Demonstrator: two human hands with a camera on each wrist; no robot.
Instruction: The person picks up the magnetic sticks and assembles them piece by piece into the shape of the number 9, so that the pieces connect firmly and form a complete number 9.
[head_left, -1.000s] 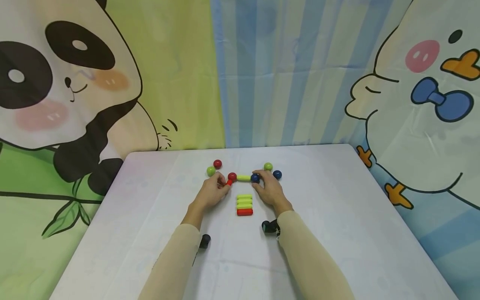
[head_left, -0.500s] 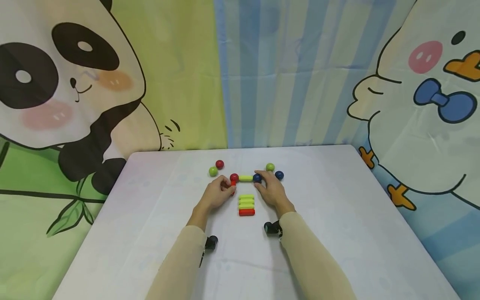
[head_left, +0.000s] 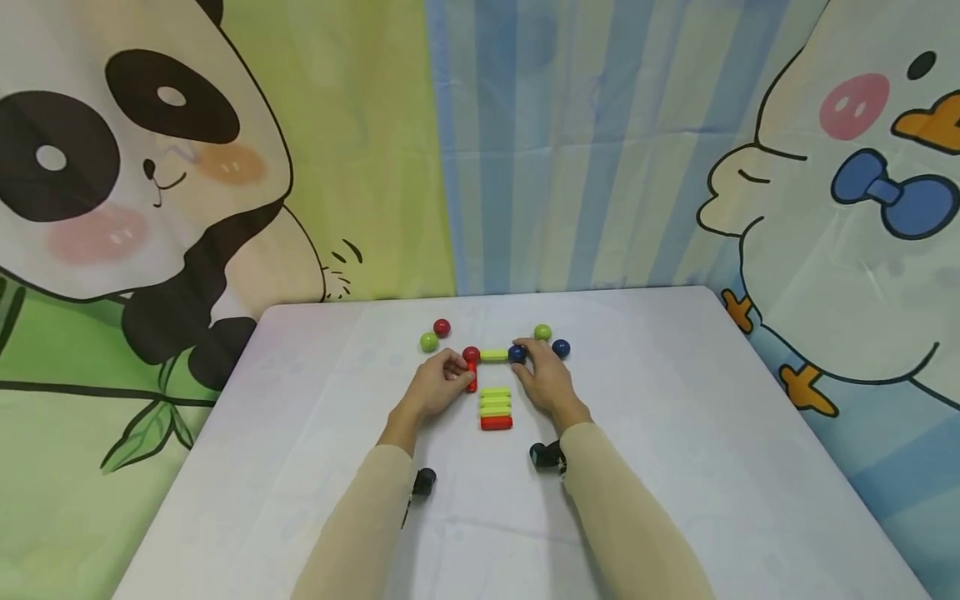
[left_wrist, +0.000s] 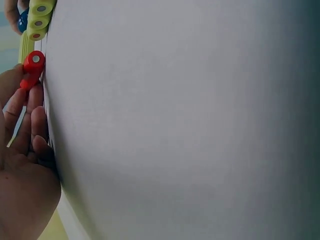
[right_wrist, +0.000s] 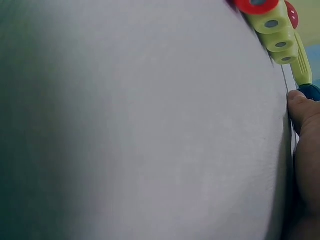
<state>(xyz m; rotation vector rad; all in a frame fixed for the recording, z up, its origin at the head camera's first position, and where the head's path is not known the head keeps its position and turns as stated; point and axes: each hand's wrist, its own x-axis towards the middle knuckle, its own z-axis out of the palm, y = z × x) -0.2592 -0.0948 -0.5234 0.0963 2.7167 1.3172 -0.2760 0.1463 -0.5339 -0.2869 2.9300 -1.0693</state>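
Observation:
On the white table (head_left: 300, 467) a red ball (head_left: 471, 354), a yellow-green rod (head_left: 494, 355) and a dark blue ball (head_left: 516, 354) lie joined in a row. My left hand (head_left: 442, 385) pinches a short red rod (head_left: 472, 378) (left_wrist: 31, 70) that points down from the red ball. My right hand (head_left: 542, 379) holds the dark blue ball (right_wrist: 311, 92) with thumb and fingertips. Between the hands lie two yellow-green rods (head_left: 495, 401) and one red rod (head_left: 496, 422), side by side in a stack (right_wrist: 272, 22).
Loose balls sit behind the row: a green one (head_left: 428, 341) and a red one (head_left: 442, 327) at the left, a green one (head_left: 542, 332) and a blue one (head_left: 561, 348) at the right. Cartoon panda and duck cloth hangs behind the table.
The red rod in my left hand has swung from slanting left of the red ball to pointing straight down from it. My right hand stayed on the blue ball.

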